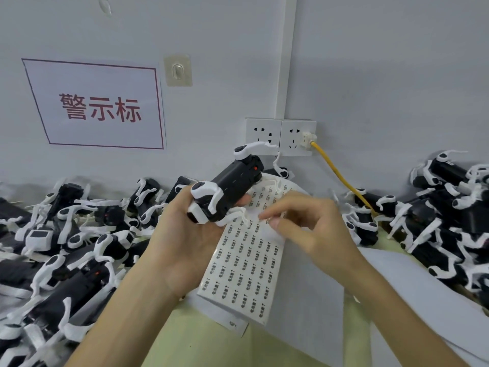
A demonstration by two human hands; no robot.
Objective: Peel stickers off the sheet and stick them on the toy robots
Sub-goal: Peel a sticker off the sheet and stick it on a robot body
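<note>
The fingers (284, 206) of your right hand (312, 231) are pinched together, thumb against forefinger, on a sticker (282, 216) at the far right part of the sheet (246, 271). Lift it slowly from one corner, low along the sheet, so it neither curls nor tears, and touch the glue side as little as you can. Your left hand (182, 234) grips the toy robot (229, 188) from beneath, fingers curled round its black body, and seems to hold the sheet under it too. Keep both steady and turn a flat face toward you before pressing the sticker down. Blur hides the pinch, so I cannot tell how far the sticker is lifted, and its print is too small to read. The spot it belongs on does not show. Heaps of robots (79, 234) lie left and right on the counter (211, 348), cut off by the frame edges
</note>
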